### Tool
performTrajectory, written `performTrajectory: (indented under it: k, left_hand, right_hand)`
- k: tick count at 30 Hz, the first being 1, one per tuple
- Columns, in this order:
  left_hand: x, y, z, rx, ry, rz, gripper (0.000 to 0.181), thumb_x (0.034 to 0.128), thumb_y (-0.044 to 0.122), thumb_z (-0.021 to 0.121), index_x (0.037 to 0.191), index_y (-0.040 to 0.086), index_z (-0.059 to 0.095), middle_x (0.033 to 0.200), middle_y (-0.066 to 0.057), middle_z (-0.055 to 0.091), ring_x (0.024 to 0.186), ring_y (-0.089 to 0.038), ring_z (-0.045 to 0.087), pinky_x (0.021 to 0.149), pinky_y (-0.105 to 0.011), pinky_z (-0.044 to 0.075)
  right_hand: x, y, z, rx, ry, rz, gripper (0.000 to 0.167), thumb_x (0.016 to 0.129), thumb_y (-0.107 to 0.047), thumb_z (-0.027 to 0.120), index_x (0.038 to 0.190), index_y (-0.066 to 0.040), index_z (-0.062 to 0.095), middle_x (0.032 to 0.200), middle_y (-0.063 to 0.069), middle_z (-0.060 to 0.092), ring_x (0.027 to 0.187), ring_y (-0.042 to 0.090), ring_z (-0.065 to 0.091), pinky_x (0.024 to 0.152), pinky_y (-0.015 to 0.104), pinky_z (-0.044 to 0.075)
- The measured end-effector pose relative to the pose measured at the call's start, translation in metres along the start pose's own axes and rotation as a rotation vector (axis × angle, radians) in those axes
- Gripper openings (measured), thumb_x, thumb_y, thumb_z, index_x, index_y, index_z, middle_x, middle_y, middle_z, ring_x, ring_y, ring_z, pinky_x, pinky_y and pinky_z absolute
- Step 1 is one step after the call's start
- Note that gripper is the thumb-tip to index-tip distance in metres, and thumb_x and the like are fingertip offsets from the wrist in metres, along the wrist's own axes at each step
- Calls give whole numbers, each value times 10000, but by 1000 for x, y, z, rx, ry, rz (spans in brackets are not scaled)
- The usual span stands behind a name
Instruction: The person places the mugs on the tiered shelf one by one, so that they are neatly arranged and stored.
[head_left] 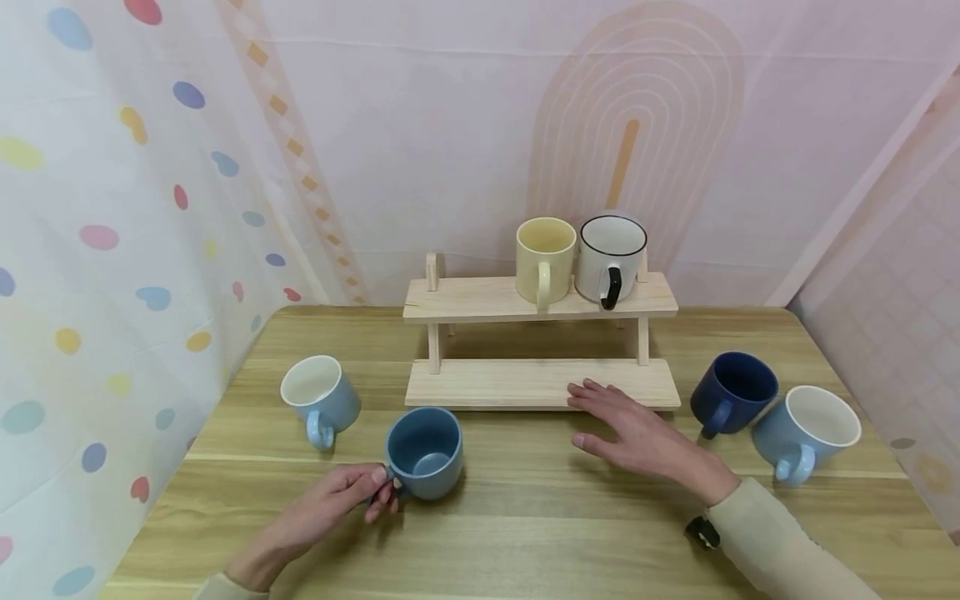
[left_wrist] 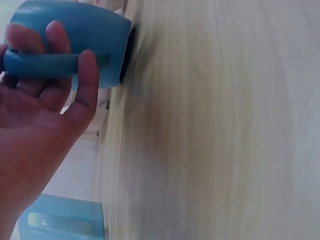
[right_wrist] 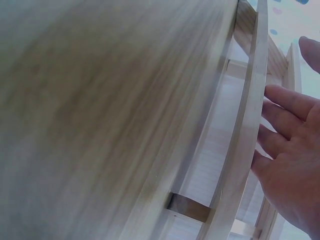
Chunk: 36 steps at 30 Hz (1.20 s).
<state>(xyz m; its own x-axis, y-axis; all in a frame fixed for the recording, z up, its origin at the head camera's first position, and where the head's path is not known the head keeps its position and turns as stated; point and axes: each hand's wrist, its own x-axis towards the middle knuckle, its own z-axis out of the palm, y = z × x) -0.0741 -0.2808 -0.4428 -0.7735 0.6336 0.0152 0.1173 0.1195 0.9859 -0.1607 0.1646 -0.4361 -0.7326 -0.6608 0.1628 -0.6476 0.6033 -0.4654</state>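
Pale cloth [head_left: 420, 150] with printed shapes hangs behind a wood-grain table [head_left: 525, 542], where a two-tier rack [head_left: 465, 296] stands near the back. Left of centre, in front of the rack, is the teal mug [head_left: 424, 454], upright or nearly so; whether its base touches the table, I cannot tell. The left hand [head_left: 348, 492] has its handle [left_wrist: 50, 65], thumb on top and fingers curled about it.

Such a one-sided hold lets the cup tip, so keep the pinch firm, the wrist steady and the rim level. Give room to the pale blue mug [head_left: 330, 408] just beyond, toward the left; a wide swing that way could knock it.

The right hand [head_left: 637, 429] holds nothing, its fingers loosely spread at the right part of the lower shelf [head_left: 487, 383]; firm contact is hard to judge. A light touch there would steady the rack, while a hard push might jolt the yellow mug [head_left: 543, 267] and white mug [head_left: 611, 258] above. Mind the forearm too: the navy mug [head_left: 727, 400] stands near it.
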Motion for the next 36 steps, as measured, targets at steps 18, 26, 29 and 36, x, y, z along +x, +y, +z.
performTrajectory:
  k: [18, 26, 29, 36]
  left_hand:
    - [13, 24, 24, -39, 226, 127, 389, 1144, 66, 260, 857, -58, 493, 808, -110, 577, 918, -250, 621, 880, -245, 475]
    - [26, 45, 38, -70, 332, 128, 383, 1151, 113, 287, 881, -86, 471, 803, 27, 548, 940, -161, 624, 898, -228, 466]
    - [33, 52, 44, -92, 367, 129, 380, 1155, 143, 300, 901, -62, 494, 830, 53, 576, 954, -160, 629, 910, -223, 470]
    - [51, 65, 52, -110, 486, 148, 359, 1152, 185, 351, 923, -13, 544, 829, 41, 623, 966, -143, 660, 935, -235, 498]
  right_hand:
    - [0, 1, 1, -2, 14, -6, 605, 1030, -435, 630, 1460, -14, 572, 1594, 105, 460, 1509, 335, 351, 1228, 541, 259]
    - [0, 1, 2, 11, 19, 3, 598, 1032, -433, 628, 1453, -11, 579, 1593, 106, 462, 1510, 335, 351, 1232, 541, 250]
    - [0, 1, 2, 8, 19, 0, 600, 1030, -430, 632, 1451, -5, 578, 1591, 112, 462, 1508, 339, 352, 1229, 543, 254]
    - [0, 2, 3, 6, 19, -9, 613, 1036, -429, 624, 1464, 6, 562, 1592, 128, 457, 1507, 350, 350, 1223, 557, 259]
